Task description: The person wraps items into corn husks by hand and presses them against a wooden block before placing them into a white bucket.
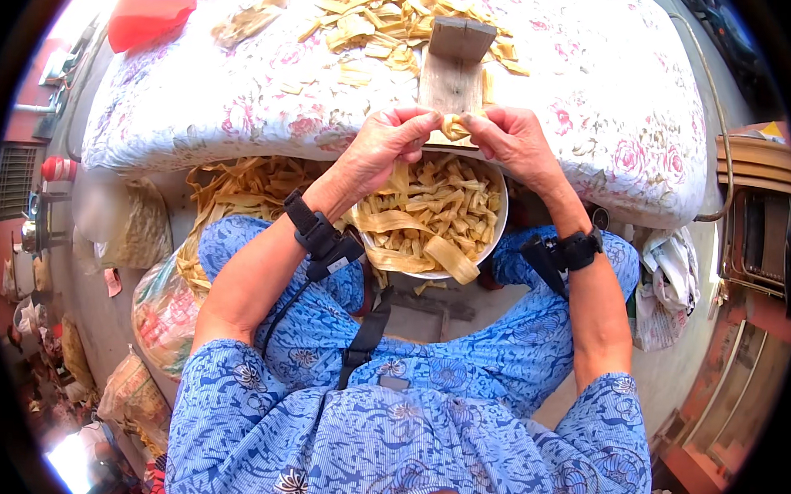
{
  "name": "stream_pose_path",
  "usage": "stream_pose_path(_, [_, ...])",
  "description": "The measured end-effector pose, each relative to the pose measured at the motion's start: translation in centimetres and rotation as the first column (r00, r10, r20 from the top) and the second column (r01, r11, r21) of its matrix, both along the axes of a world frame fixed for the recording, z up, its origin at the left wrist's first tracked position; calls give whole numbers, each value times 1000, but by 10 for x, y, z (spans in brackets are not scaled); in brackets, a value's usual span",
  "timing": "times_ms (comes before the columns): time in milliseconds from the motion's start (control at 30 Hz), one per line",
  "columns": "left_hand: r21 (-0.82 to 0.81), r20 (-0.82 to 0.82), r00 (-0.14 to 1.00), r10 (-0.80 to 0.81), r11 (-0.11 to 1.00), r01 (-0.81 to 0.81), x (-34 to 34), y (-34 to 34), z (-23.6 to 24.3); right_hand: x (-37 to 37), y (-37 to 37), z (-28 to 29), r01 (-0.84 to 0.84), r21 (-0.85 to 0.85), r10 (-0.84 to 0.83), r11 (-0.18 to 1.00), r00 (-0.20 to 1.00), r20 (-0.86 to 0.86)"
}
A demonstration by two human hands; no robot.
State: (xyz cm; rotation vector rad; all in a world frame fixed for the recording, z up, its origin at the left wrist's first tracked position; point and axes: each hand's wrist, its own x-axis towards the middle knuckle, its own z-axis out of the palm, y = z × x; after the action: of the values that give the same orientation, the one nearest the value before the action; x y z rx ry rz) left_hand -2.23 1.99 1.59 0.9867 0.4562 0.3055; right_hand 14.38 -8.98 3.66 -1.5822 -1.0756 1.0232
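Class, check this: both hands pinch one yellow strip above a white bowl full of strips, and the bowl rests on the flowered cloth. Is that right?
One detail is wrong. The bowl does not rest on the cloth; it sits on the person's lap, below the cloth's edge. The head view shows it. Left hand and right hand do pinch one strip.

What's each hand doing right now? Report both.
Left hand: closed, pinching the yellow strip.
Right hand: closed, pinching the same strip.
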Motion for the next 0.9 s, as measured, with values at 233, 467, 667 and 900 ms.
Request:
stream_pose_path(233, [95, -77, 991, -110, 989, 117, -3, -2, 3, 5, -2, 0, 337, 47, -313, 940, 911, -270])
stream_pose_path(467, [11, -36, 996, -79, 997, 80, -1, -2, 3, -7, -4, -6, 144, -101, -174, 984, 867, -466])
stream_pose_path(667, [196, -96, 994, -51, 978, 70, 2, -1, 5, -27, 10, -2, 126, 24, -90, 992, 817, -570])
stream_pose_path(900, [366, -159, 984, -84, 921, 137, 1, 20, 15, -6, 7, 10, 283, 5, -232, 959, 795, -561])
